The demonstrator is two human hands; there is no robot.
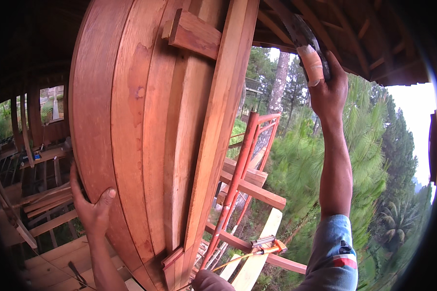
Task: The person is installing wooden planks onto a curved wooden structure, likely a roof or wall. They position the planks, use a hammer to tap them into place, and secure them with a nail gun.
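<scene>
A tall, reddish-brown panel of upright boards [131,106] stands before me. My left hand [93,208] grips its left edge low down, the thumb on the board face and the fingers around the edge. My right hand [329,87] is raised at the upper right, closed on a long dark blade that looks like a hand saw [298,29], pointing up and left. Tan wrapping [311,65] covers one finger. A short wood block [195,35] sits across the panel's upper part, beside a long upright strip [218,116].
Red metal scaffolding [235,184] stands right of the panel with timber beams [257,193] across it. An orange tool [272,248] lies on a pale plank [260,257]. Trees grow beyond. Stacked boards [48,201] lie at the left, beneath the dark roof [374,39].
</scene>
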